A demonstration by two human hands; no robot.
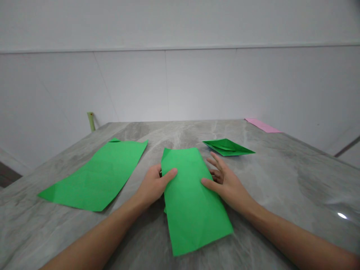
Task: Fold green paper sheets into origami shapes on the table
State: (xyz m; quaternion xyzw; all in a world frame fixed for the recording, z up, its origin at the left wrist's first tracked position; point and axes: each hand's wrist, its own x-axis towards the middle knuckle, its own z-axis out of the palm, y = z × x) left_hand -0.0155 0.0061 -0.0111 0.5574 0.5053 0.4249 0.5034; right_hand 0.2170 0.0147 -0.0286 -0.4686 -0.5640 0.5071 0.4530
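Observation:
A green sheet of paper point(194, 202) is held up off the table in front of me, tilted, its near end toward me. My left hand point(157, 182) grips its left edge, thumb on top and fingers hidden beneath. At the right edge, my right hand point(225, 180) has its thumb on the sheet's face, with the other fingers behind and partly spread. A bit of green paper shows under the left edge. To the left lies another green sheet point(104, 176), slightly curled at its corners. Beyond my right hand rests a folded green paper piece point(227, 147), pointed at both ends.
The grey marbled table point(281, 187) reaches to a white panelled wall point(197, 82). Pink paper point(263, 125) lies at the far right edge. A light green strip-like object point(91, 121) stands out past the far left edge.

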